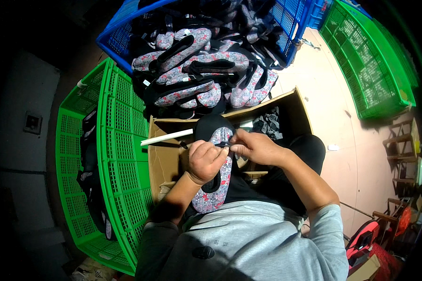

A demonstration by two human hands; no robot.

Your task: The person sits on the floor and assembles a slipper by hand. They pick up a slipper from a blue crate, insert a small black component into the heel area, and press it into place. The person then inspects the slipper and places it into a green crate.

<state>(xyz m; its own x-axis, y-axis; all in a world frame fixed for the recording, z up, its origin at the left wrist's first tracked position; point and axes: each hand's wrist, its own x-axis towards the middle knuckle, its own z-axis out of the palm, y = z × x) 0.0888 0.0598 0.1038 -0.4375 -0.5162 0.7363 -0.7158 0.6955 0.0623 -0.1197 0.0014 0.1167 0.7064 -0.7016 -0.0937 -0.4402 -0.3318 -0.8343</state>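
Note:
A grey shoe (212, 200) with a red floral pattern and a dark opening lies lengthwise over my thigh, toe end away from me. My left hand (203, 161) is closed over its left side, thumb and fingers pressed at the upper part. Across the shoe my right hand (257, 148) pinches a small black strap-like piece (224, 144) between thumb and forefinger. The fingertips of both hands nearly meet there. What exactly the black piece is, I cannot make out.
A cardboard box (301, 112) holding dark scraps stands before me, with a white stick (166, 137) across its left edge. Beyond it, a blue crate (295, 28) overflows with floral shoes (215, 63). Green crates stand left (126, 154) and far right (361, 61). Wooden racks (401, 154) are at right.

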